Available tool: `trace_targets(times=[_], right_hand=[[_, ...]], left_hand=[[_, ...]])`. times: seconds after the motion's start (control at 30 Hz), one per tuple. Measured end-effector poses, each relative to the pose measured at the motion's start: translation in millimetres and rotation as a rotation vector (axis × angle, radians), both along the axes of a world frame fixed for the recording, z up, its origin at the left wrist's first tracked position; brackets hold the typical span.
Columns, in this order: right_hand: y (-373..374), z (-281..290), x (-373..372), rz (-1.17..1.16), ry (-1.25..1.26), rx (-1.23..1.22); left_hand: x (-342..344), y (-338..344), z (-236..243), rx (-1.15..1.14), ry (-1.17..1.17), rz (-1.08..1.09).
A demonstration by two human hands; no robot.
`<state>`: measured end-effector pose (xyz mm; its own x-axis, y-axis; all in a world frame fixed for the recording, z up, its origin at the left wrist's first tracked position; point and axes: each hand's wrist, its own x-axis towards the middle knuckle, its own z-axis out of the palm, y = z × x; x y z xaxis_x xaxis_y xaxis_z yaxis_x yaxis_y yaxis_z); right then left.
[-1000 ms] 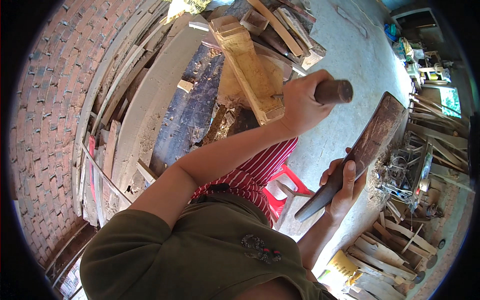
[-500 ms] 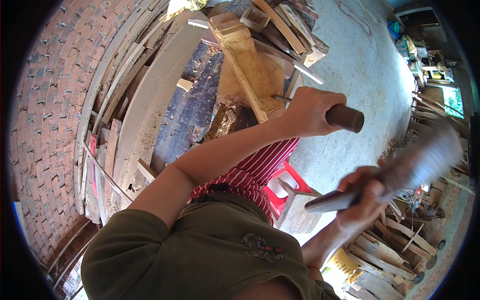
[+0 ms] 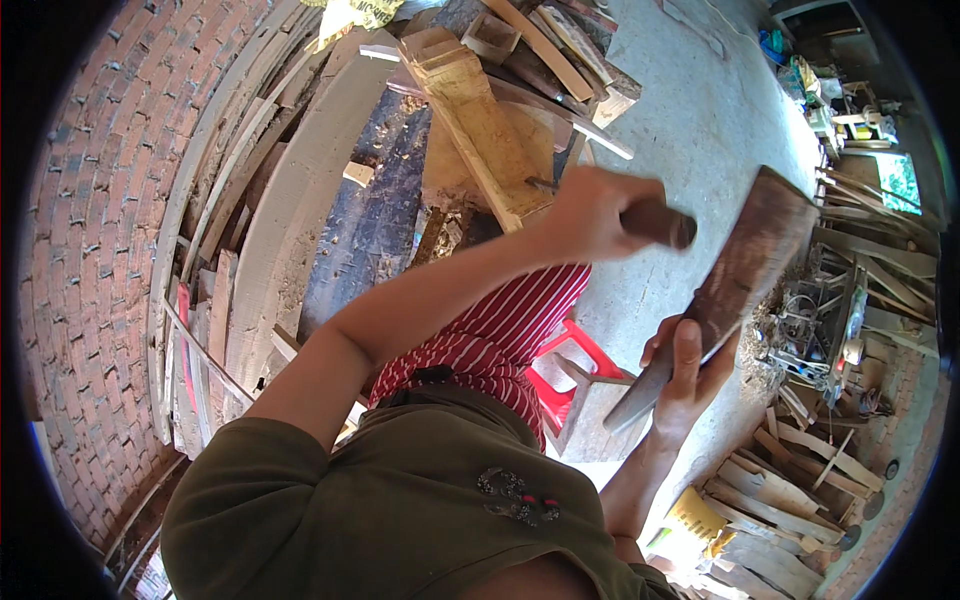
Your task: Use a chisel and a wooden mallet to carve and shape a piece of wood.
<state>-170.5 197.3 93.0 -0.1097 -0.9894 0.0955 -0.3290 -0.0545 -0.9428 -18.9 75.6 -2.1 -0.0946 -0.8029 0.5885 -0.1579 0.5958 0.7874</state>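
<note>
Left grip: closed round chisel, blade mostly hidden
Right grip: wrapped round mallet
Far wooden block: blade contact hard to make out

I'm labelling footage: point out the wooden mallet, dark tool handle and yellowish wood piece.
Wooden mallet (image 3: 755, 250): head view, broad end.
Dark tool handle (image 3: 658, 223): head view, rear part.
Yellowish wood piece (image 3: 490, 130): head view, hollowed face.

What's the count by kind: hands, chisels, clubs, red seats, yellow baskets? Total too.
Hands: 2 (left hand, right hand)
Chisel, in the left: 1
Club, in the right: 1
Red seat: 1
Yellow basket: 1
Total: 6
</note>
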Motion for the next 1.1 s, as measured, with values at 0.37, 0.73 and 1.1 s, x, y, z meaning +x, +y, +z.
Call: trace_targets(times=[0.37,0.73,1.1], right_hand=[[4,0,-5,-0.075,-0.110,-0.063],[1,4,-1,0.044,0.174,0.006],[7,-2,-6,0.007,-0.064,-0.133]], left_hand=[[9,-13,15,0.038,0.239,0.097],[0,13,2,-0.040,0.065,0.021],[-8,11,-1,-0.054,0.024,-0.015]])
